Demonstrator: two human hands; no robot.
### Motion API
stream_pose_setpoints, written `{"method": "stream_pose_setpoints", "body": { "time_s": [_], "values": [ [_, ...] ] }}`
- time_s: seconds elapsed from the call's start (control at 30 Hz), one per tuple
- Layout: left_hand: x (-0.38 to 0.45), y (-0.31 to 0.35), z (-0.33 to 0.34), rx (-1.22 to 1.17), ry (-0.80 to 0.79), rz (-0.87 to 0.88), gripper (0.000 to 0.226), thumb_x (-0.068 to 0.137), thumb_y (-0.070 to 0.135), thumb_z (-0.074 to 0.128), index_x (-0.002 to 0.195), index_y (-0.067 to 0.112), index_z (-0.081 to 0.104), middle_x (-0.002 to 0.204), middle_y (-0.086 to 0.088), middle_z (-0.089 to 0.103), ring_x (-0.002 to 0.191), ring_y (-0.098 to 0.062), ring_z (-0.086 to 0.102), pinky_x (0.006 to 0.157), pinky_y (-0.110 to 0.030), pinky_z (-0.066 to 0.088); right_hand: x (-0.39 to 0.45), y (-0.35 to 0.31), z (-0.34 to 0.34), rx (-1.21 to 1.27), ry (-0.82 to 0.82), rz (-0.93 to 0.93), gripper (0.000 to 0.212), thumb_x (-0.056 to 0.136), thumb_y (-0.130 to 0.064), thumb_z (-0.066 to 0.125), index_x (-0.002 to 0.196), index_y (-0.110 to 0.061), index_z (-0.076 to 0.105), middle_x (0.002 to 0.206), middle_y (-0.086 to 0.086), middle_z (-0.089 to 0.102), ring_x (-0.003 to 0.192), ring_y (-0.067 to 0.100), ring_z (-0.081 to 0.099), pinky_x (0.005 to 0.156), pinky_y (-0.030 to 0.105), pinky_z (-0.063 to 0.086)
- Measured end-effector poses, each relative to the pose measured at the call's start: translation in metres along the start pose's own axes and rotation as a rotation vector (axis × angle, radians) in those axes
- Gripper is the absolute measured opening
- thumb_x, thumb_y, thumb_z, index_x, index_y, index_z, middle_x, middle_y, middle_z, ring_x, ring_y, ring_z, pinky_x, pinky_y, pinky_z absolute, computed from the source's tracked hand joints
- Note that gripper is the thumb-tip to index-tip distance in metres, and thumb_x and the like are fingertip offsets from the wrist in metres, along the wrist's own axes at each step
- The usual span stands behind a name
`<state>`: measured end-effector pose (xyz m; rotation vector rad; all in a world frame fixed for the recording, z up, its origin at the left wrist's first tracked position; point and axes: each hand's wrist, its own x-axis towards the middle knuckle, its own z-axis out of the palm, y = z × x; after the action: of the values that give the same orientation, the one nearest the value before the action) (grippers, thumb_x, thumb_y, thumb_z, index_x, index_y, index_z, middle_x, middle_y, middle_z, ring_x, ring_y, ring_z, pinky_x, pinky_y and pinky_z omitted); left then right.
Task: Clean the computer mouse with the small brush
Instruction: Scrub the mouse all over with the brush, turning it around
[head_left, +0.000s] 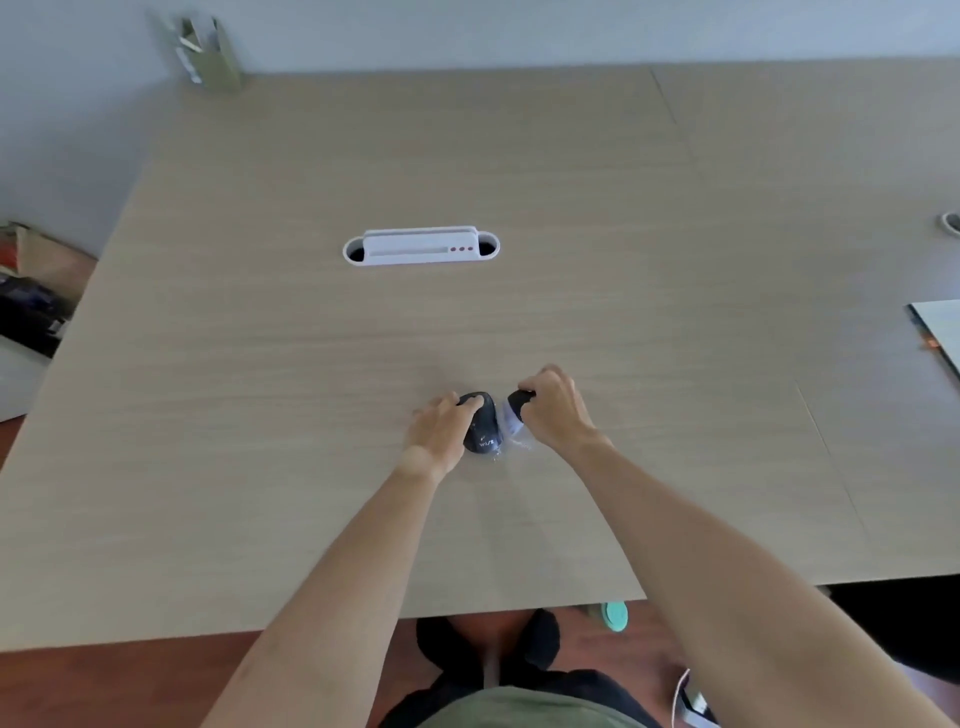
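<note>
Mouse: your mouse sits on the worktop near the front edge, between your two hands, tipped a little so its right flank faces the brush.
Left hand: your left hand is closed around the mouse's left side, fingers curled over the front; it pins the mouse to the worktop.
Right hand: your right hand is gripping the brush by its dark handle, fist tight, just beside the mouse.
Brush tip: pale and blurred; you cannot tell from here whether the bristles touch the shell or hang just off it.
Step in hand: judged as brushing the right flank and seams.
Doing it well: keep the left grip firm so the mouse does not skate; use short, light strokes away from yourself; tilt the mouse further to open the button gaps and the wheel slot to the bristles.
Risk: a hard push could slide the smooth shell out from under your fingers.
Materials: the mouse is a rounded black plastic hump with pale lettering at the rear; the worktop is flat, matte, light wood-grain laminate; the brush handle looks dark and stubby, its head whitish and soft.
</note>
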<state>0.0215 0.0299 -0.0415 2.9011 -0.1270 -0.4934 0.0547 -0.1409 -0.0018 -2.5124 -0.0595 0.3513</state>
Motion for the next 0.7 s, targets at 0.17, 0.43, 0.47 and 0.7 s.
{"method": "stream_pose_setpoints", "body": {
  "time_s": [0.17,0.43,0.47,0.7],
  "values": [
    [0.001,0.003,-0.001,0.038,0.005,-0.013,0.064,0.086,0.0,0.06,0.142,0.024,0.041,0.139,-0.005,0.044,0.126,-0.031,0.048,0.094,-0.043,0.045,-0.006,-0.006,0.006,0.094,-0.128,-0.127,0.009,0.054,0.002,0.039,0.055,0.005,0.047,0.056,0.015,0.036,0.059,0.027,0.03,0.053,0.038,0.029],
    [0.003,0.004,0.0,0.066,-0.046,0.057,0.081,0.085,-0.007,0.056,0.15,0.035,0.029,0.144,-0.002,0.044,0.125,-0.032,0.047,0.099,-0.043,0.044,-0.007,0.006,0.003,0.045,-0.048,-0.013,0.02,0.067,0.007,0.043,0.068,0.004,0.063,0.091,0.012,0.053,0.078,0.034,0.055,0.066,0.041,0.048],
    [0.003,0.006,0.0,0.076,-0.05,0.051,0.081,0.085,-0.005,0.057,0.15,0.035,0.028,0.143,-0.003,0.044,0.124,-0.032,0.048,0.098,-0.043,0.044,-0.009,0.005,0.003,0.075,-0.058,-0.047,0.023,0.066,0.006,0.044,0.07,0.004,0.066,0.088,0.014,0.056,0.081,0.033,0.055,0.069,0.042,0.049],
    [0.001,0.015,-0.004,0.114,-0.094,0.007,0.076,0.085,0.0,0.065,0.144,0.035,0.033,0.127,-0.008,0.046,0.115,-0.032,0.053,0.09,-0.043,0.046,-0.015,0.002,0.008,0.066,-0.112,-0.085,0.026,0.069,0.007,0.046,0.072,-0.001,0.07,0.082,0.016,0.058,0.078,0.031,0.055,0.071,0.044,0.053]
  ]
}}
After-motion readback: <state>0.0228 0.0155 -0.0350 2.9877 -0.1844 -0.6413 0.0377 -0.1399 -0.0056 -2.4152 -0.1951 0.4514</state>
